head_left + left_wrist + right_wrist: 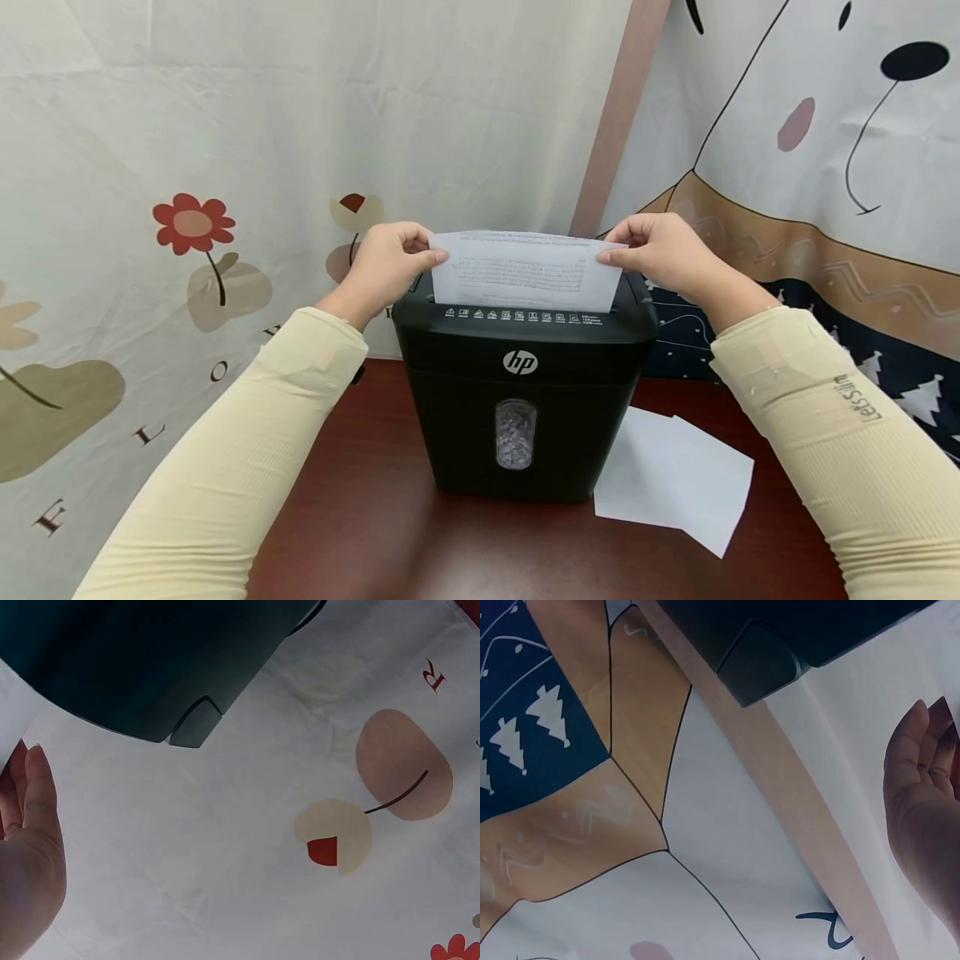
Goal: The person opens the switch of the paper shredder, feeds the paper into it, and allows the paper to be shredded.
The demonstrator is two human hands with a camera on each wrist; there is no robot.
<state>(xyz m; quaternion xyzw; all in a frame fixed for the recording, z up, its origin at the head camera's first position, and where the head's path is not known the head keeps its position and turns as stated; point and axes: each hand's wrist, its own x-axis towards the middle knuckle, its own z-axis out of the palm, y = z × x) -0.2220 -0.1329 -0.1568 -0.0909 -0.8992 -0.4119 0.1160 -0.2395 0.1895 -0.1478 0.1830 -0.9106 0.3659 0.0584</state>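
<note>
A printed sheet of paper (525,271) stands upright in the top slot of a black paper shredder (465,400). My left hand (386,262) pinches the sheet's upper left corner between thumb and fingers. At the upper right corner, my right hand (663,254) pinches it the same way. Behind a small front window (514,437) of the shredder, paper shreds show. In the left wrist view my left hand (34,840) is at the left edge, below the shredder's dark body (150,660). The right wrist view has my right hand (922,802) at its right edge.
Loose white sheets (675,475) lie overlapping on the dark red wooden table (360,500), right of the shredder. Close behind hangs a pale curtain (300,125) with printed flowers. A second patterned cloth (810,183) hangs at the right.
</note>
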